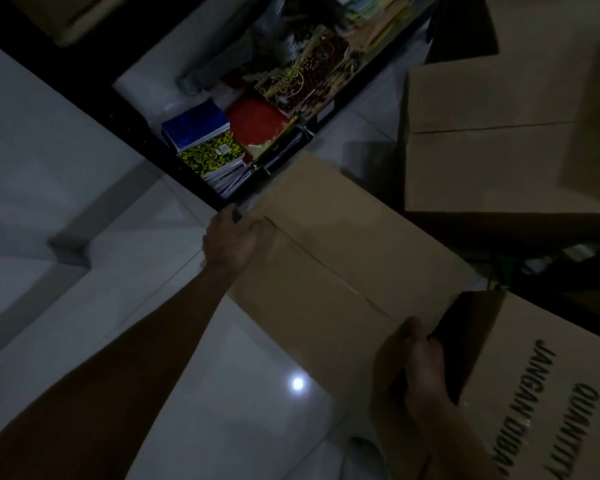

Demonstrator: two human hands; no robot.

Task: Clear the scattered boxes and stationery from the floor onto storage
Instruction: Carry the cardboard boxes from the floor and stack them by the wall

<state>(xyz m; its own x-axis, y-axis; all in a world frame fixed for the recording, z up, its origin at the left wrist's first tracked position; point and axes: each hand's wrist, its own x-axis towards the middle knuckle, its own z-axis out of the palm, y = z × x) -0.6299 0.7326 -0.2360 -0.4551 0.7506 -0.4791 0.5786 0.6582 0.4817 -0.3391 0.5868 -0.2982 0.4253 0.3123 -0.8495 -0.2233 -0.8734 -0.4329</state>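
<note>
In the head view, the left hand (231, 239) and the right hand (414, 362) have fingers curled on opposite ends of the closed cardboard box (329, 268), above the floor (125, 271) beside the dark shelf (125, 116). In this dim light it may knock the printed box (541, 382) touching it.

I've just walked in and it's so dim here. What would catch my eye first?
Two hands hold a plain cardboard box in the middle: the left hand grips its far corner, the right hand its near edge. Behind it, on a dark shelf, sit bright things: a blue book and a red disc. A box with black lettering stands at lower right.
</note>
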